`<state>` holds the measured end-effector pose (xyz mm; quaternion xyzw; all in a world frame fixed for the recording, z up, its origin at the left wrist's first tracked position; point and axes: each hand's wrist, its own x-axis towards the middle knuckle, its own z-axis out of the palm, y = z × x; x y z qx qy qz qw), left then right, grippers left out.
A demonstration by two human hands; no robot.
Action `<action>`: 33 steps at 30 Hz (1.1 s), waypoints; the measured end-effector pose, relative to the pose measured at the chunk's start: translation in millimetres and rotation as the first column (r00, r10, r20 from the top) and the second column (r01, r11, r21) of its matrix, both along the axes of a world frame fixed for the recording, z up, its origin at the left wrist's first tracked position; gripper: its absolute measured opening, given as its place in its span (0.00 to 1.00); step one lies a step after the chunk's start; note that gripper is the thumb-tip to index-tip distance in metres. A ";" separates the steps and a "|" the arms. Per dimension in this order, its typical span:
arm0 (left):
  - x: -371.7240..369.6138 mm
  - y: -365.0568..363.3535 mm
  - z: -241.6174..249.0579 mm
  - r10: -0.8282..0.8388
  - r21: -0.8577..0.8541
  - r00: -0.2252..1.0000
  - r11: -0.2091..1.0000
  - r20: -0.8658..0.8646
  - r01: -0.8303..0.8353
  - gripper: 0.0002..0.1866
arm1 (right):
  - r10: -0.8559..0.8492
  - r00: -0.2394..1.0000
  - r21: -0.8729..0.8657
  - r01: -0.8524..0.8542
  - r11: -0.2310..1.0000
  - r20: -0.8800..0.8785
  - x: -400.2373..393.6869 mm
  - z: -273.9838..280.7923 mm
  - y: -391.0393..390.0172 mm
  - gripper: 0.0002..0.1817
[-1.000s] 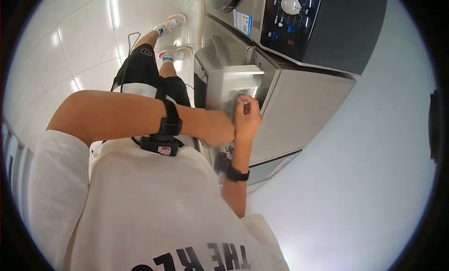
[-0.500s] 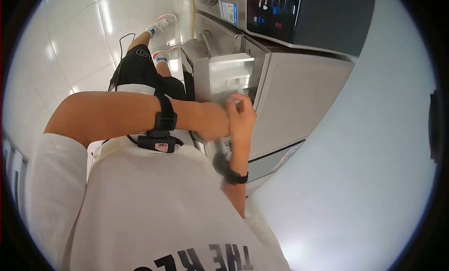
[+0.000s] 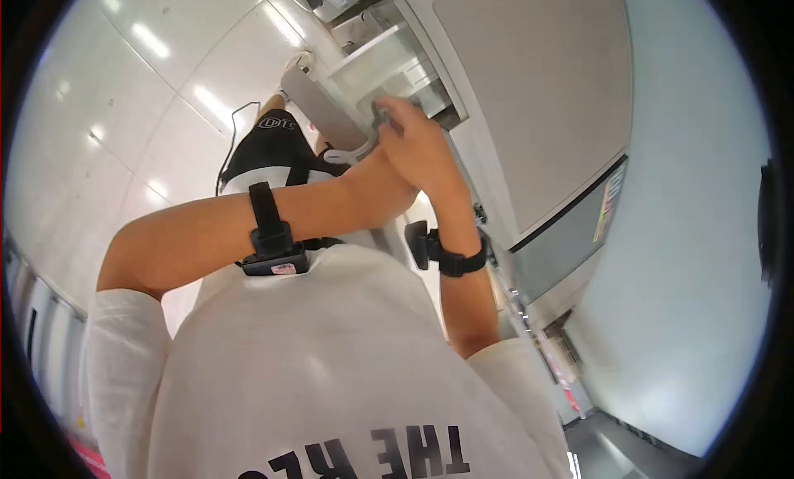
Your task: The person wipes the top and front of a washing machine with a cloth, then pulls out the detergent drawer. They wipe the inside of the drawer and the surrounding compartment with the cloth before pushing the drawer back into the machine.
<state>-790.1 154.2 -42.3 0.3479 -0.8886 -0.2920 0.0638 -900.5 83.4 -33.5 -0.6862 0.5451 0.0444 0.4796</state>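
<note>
2 hands at drawer (image 3: 389, 61) | right hand (image 3: 413, 144) fingers curled on its front | left hand hidden, state unclear

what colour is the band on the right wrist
Black; the wrist band shows clearly in the head view.

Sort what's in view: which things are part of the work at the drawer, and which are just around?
In use:
right hand
left hand
pulled-out drawer
washing machine

Just around:
wrist strap
forearm band
tiled floor
</note>
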 end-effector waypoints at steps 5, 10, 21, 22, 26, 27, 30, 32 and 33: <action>0.0 -2.8 25.8 0.000 0.196 0.994 0.980 0.113 -0.023 0.18 | 0.189 0.975 -0.002 -0.191 0.982 -0.116 12.1 -8.4 -5.8 0.24; 9.4 4.3 -18.3 0.100 0.181 0.987 0.976 0.129 -0.123 0.18 | 0.271 0.953 -0.017 -0.275 0.961 -0.132 31.1 -54.7 -18.2 0.24; 9.2 11.9 -5.1 0.082 0.297 0.961 0.941 0.263 -0.161 0.14 | -0.104 0.908 -0.161 0.183 0.970 0.406 10.1 -85.5 4.7 0.13; 14.4 12.8 -4.4 0.090 0.310 0.963 0.935 0.255 -0.170 0.14 | -0.151 0.889 -0.155 0.238 0.959 0.431 7.1 -82.9 9.7 0.11; 35.4 27.5 -6.1 0.304 0.530 0.943 0.782 0.135 -0.328 0.14 | -0.023 0.899 -0.373 0.205 0.905 0.438 12.5 -87.6 11.9 0.06; 41.3 30.6 -5.4 0.340 0.545 0.932 0.761 0.128 -0.352 0.13 | 0.048 0.902 -0.465 0.175 0.868 0.429 15.0 -90.1 10.2 0.05; 55.7 34.1 -7.2 0.433 0.576 0.892 0.699 0.130 -0.423 0.10 | 0.105 0.914 -0.501 0.117 0.858 0.393 27.0 -82.5 -5.6 0.07; 60.1 38.5 -15.9 0.485 0.574 0.870 0.689 0.090 -0.443 0.10 | 0.151 0.926 -0.501 0.046 0.864 0.346 39.0 -89.5 -14.9 0.06; 60.0 38.9 -20.5 0.515 0.572 0.855 0.683 0.065 -0.455 0.10 | 0.175 0.920 -0.498 0.024 0.867 0.350 42.4 -93.8 -15.3 0.05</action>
